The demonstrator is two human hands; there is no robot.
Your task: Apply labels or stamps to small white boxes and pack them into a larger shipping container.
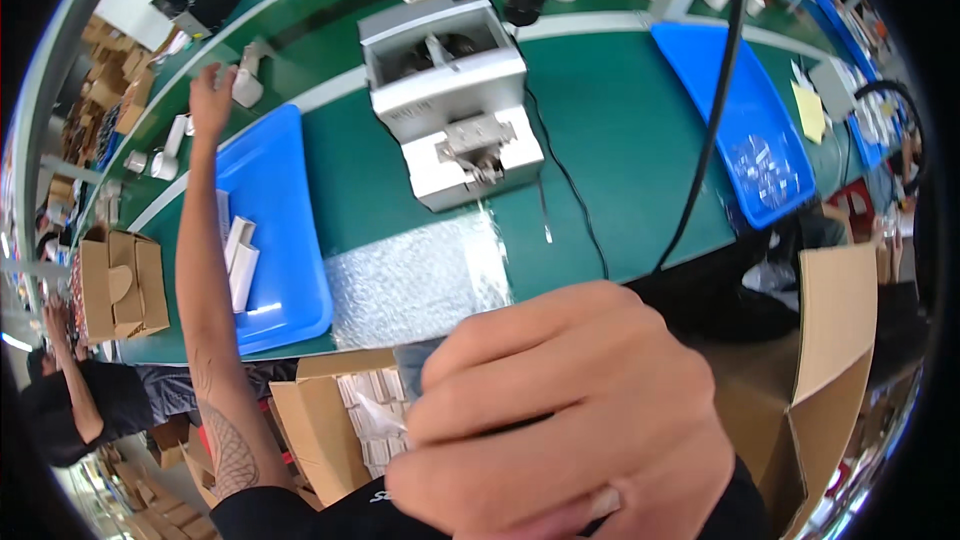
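My left hand (212,105) is stretched out over the green belt at the far left, fingers apart. Just to its right, on the belt, is a white plastic part (247,88); whether the fingers touch it I cannot tell. Close to the camera, my right hand (580,410) is curled with its knuckles up, and the inside of its grip is hidden. Beneath my left forearm, a blue tray (285,230) holds a few white oblong pieces (242,265). A grey and white machine (450,90) with an open hopper stands beyond my hands on the green table.
Bubble wrap (420,280) lies before the machine. At right, a blue tray (690,70) holds clear plastic pieces (765,170). Black cables (570,180) cross the table. A carton (320,430) with white pieces and another carton (835,340) stand near me. Co-workers are at left.
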